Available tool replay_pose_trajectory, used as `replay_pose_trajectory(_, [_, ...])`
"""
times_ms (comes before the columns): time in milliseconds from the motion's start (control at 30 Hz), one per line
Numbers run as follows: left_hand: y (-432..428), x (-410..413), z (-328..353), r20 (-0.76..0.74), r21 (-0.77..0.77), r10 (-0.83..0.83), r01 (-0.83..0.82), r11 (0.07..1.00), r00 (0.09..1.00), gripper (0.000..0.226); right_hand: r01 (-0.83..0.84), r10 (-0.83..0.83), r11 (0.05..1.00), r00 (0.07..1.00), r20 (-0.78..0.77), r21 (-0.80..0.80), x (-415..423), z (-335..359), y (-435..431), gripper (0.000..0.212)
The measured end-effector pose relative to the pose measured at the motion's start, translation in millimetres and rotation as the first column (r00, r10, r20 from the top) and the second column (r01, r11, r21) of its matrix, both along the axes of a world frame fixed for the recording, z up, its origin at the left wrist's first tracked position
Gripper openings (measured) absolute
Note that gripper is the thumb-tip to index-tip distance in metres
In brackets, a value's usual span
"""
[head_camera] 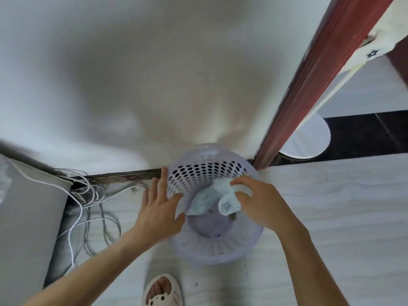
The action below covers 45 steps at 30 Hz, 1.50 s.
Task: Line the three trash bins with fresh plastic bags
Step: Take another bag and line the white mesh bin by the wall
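Observation:
A pale lavender perforated trash bin (pixel 205 171) stands on the floor against the white wall, seen from above. My right hand (pixel 262 202) grips a crumpled translucent white plastic bag (pixel 209 200) over the bin's opening; part of the bag hangs down inside. My left hand (pixel 160 208) lies with straight fingers against the bin's left rim and outer wall. A small bit of debris shows at the bin's bottom.
A tangle of white and grey cables (pixel 88 202) lies on the floor to the left, beside a grey panel (pixel 26 217). A dark red door frame (pixel 309 85) rises right of the bin. A white round object (pixel 306 140) sits behind it. My slippered foot (pixel 163 290) is below.

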<state>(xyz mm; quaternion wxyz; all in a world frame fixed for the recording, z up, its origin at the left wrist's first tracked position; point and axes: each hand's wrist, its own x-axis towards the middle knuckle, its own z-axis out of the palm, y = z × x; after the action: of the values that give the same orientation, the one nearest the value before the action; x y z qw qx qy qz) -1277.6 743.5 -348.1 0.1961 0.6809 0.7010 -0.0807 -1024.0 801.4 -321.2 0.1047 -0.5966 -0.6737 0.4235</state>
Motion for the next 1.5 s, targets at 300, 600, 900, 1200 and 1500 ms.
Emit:
replay_pose_trajectory(300, [13, 76, 97, 0.101, -0.111, -0.068, 0.079, 0.991, 0.993, 0.057, 0.006, -0.070, 0.977, 0.953, -0.295, -0.214, 8, 27, -18, 0.019])
replay_pose_trajectory(600, [26, 92, 131, 0.112, -0.001, -0.088, 0.089, 0.996, 0.990, 0.018, 0.248, -0.539, 0.835, 0.550, -0.638, -0.491, 9, 27, -44, 0.033])
replay_pose_trajectory(900, [17, 29, 133, -0.132, -0.327, 0.070, -0.110, 0.939, 0.989, 0.019, 0.508, -0.584, 0.806, 0.594, -0.554, -0.305, 24, 19, -31, 0.012])
replay_pose_trajectory(1200, [1, 73, 139, 0.291, -0.093, -0.016, 0.045, 0.995, 0.956, 0.052, 0.381, -0.412, 0.908, 0.742, -0.529, -0.174, 0, 31, -44, 0.008])
replay_pose_trajectory(1500, [10, 60, 106, 0.218, 0.054, 0.169, -0.185, 0.981, 0.961, 0.018, 0.385, -0.623, 0.777, 0.346, -0.702, -0.499, 11, 25, -40, 0.051])
